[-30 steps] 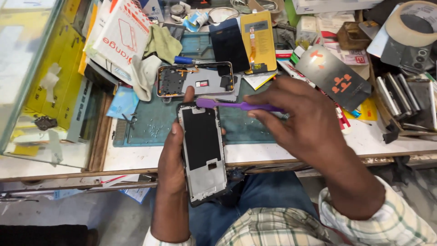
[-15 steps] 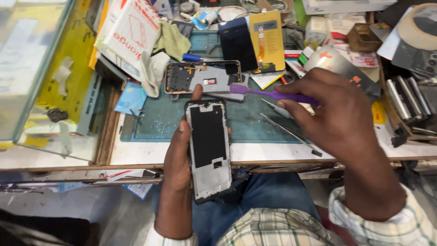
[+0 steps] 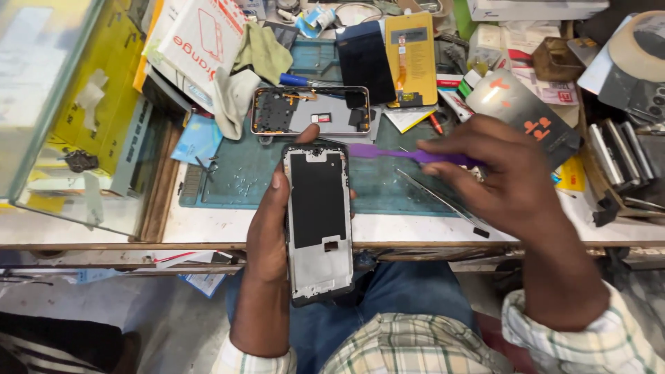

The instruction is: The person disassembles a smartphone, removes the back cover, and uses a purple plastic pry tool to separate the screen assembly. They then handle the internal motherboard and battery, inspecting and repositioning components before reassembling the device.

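Your left hand grips a phone frame upright over your lap, at the near edge of the surface. Your right hand pinches a purple pry tool, its tip just beside the frame's top right corner. A 2nd opened phone lies on the green mat beyond.

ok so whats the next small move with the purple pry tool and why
Probably slide the purple pry tool tip along the top edge of the phone frame. Its tip sits at the frame's top right corner, the left hand grips the frame firmly, and the right hand holds the tool nearly flat.
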